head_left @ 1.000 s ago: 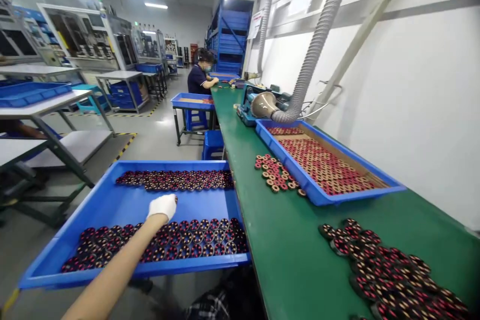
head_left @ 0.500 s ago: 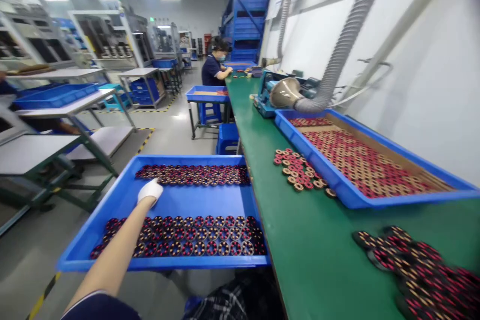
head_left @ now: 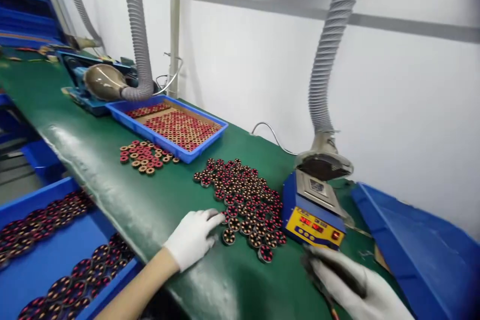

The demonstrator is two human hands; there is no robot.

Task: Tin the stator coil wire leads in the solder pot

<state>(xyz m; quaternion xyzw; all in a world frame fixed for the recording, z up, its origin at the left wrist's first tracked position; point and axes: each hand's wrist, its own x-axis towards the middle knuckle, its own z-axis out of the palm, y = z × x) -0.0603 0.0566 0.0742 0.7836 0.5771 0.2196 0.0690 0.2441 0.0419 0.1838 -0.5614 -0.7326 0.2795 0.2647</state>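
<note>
A heap of motor stators (head_left: 243,195), round black rings with red and copper-coloured segments, lies on the green bench (head_left: 168,195). My left hand (head_left: 197,237), in a white glove, is at the heap's near left edge. Its fingers stretch toward the closest stators, parted, and nothing shows in its grasp. Right of the heap, my gloved right hand (head_left: 348,280) is blurred, with darkened fingertips curled together. A thin dark item with an orange tip (head_left: 333,312) shows below those fingers; its kind is unclear.
A blue heating unit (head_left: 313,210) with red digits stands beneath an extraction hose (head_left: 324,70). At right leans a blue tray (head_left: 420,255). Smaller red and tan rings (head_left: 144,155) lie beside another blue tray (head_left: 187,155). A stator-filled tray (head_left: 67,250) sits lower left.
The view has swung right, from the lower tray to the bench. My left hand has left that tray and come to the stator heap. My right hand has entered view.
</note>
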